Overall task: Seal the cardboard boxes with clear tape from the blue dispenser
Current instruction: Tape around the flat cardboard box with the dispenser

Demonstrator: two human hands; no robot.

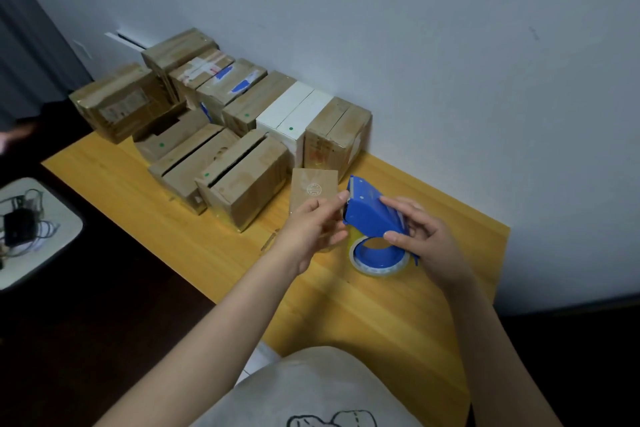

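Gripping blue tape dispenser (372, 215) in right hand (429, 243), left hand (311, 229) pinching its toothed front edge, over small cardboard box (313, 189).

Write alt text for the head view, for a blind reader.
Two bare hands hold a blue tape dispenser over a yellow table: the right hand grips its body, the left hand pinches at its cutter end. Cardboard boxes stand in rows behind, against the wall.
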